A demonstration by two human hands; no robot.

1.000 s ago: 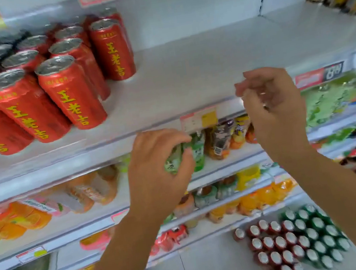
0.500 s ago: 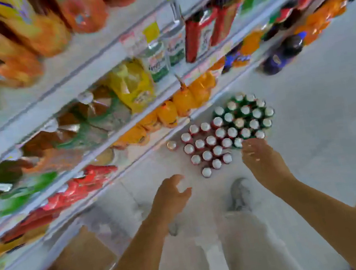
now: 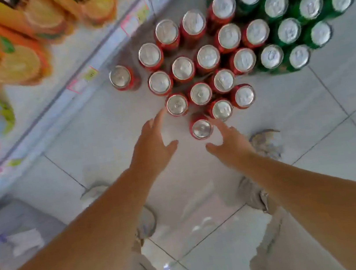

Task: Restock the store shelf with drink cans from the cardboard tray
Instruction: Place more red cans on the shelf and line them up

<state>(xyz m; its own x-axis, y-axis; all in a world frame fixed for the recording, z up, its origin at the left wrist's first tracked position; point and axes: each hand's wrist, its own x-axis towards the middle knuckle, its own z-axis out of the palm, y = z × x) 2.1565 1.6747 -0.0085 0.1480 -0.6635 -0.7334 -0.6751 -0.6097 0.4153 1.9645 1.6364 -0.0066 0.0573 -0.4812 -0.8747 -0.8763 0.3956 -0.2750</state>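
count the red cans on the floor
17. A lone can stands by the shelf edge; sixteen cluster on the floor beside the green cans, the nearest red can between the left hand and right hand. Any behind the green cans would be hidden.

Floor [image 3: 308,115]: pale grey glazed tiles with dark grout lines [image 3: 327,89], showing soft reflections near 6 o'clock. Shelf unit [image 3: 100,54]: front rail runs diagonally from 9 to 12 o'clock and carries price labels [image 3: 82,81]. Orange packs [image 3: 13,60] at 10 o'clock. Grey box [image 3: 17,228] at 8 o'clock.
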